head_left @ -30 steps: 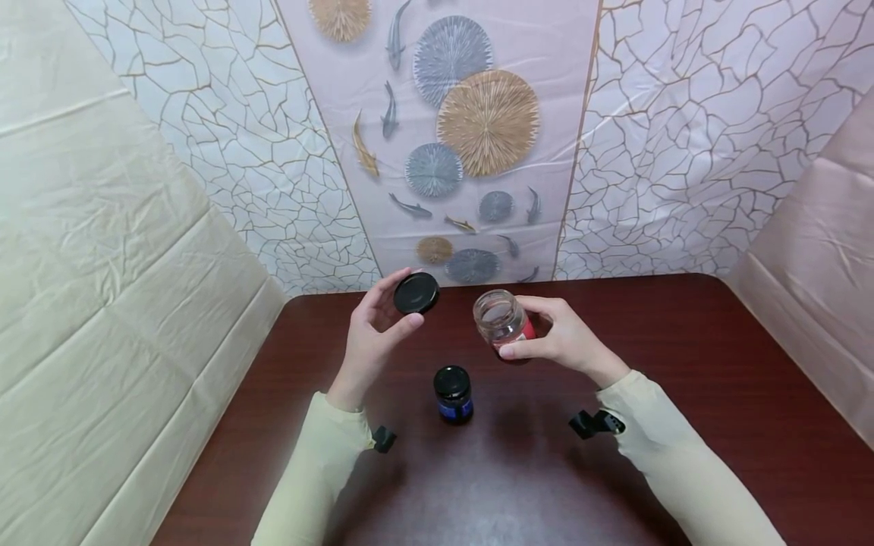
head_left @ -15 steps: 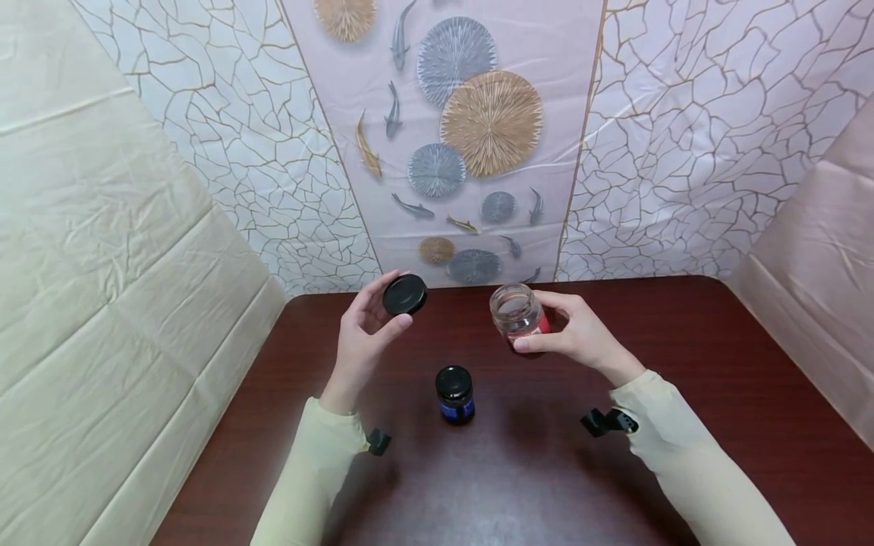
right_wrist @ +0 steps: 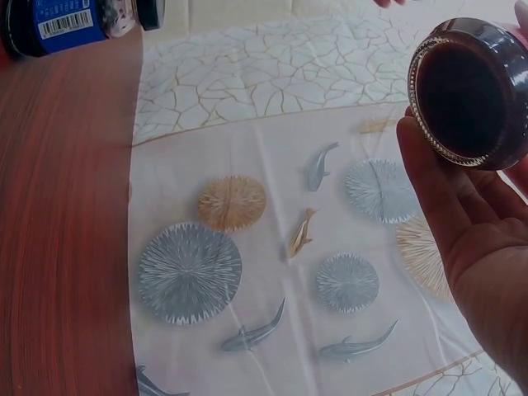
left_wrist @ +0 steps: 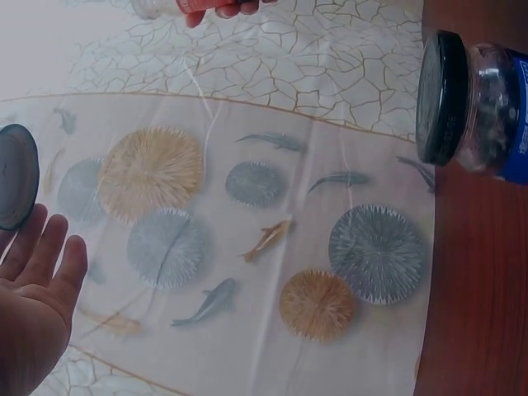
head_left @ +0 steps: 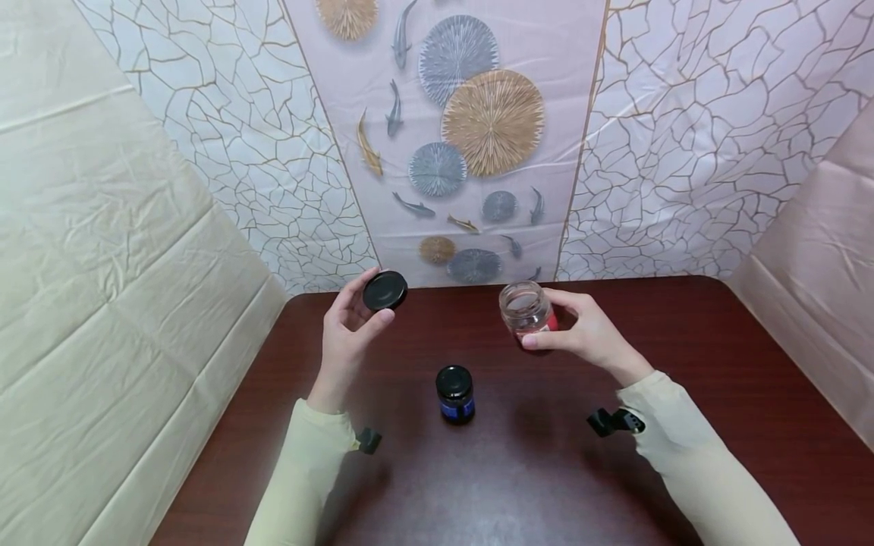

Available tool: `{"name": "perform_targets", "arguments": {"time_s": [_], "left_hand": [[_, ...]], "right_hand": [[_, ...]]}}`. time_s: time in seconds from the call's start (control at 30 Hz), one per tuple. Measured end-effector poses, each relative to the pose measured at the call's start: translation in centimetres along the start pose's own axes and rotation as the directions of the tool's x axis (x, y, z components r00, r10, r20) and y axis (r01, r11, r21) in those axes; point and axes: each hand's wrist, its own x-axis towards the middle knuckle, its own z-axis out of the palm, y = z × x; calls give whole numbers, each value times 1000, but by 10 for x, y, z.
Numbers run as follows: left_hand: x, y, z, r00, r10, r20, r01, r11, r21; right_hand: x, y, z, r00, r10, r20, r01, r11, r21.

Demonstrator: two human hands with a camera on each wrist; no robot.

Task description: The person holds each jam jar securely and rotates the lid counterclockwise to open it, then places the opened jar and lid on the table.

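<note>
A round black lid point(head_left: 385, 291) is held by its edge between the thumb and fingers of my left hand point(head_left: 344, 341), raised at the left of the head view. My right hand point(head_left: 587, 334) grips an uncapped glass jar point(head_left: 527, 312) with a red label, its mouth tilted toward the left. Dark contents show through the base of this jar point(right_wrist: 462, 103) in the right wrist view. Between and below both hands, a second jar point(head_left: 455, 394) with a black lid and blue label stands upright on the table. Neither hand touches it.
The dark reddish-brown table point(head_left: 492, 485) runs back to a patterned cloth point(head_left: 478, 212) with fish and round motifs. Plain cream cloth point(head_left: 171, 318) hangs along the left side, with a similar one point(head_left: 812, 258) on the right.
The hands have moved apart: my left hand went left with the lid, and my right hand went right and slightly up with the red-labelled jar. The blue-labelled jar stayed in place.
</note>
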Motion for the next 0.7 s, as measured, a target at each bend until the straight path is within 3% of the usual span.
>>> {"name": "perform_targets", "arguments": {"time_s": [0.3,0.5,0.7], "left_hand": [[-1,0,-8,999,13,-48,-12,1000,19],[-2,1,-11,995,-6,-98,5,1000,-14],[-4,-1,-15,995,-19,-100,18,1000,-17]], "right_hand": [[-3,1,-3,1000,7,-21,-7,1000,-2],[-8,3,-10,998,21,-54,-24,999,-43],[-17,10,-20,995,34,-96,-42,995,-92]]}}
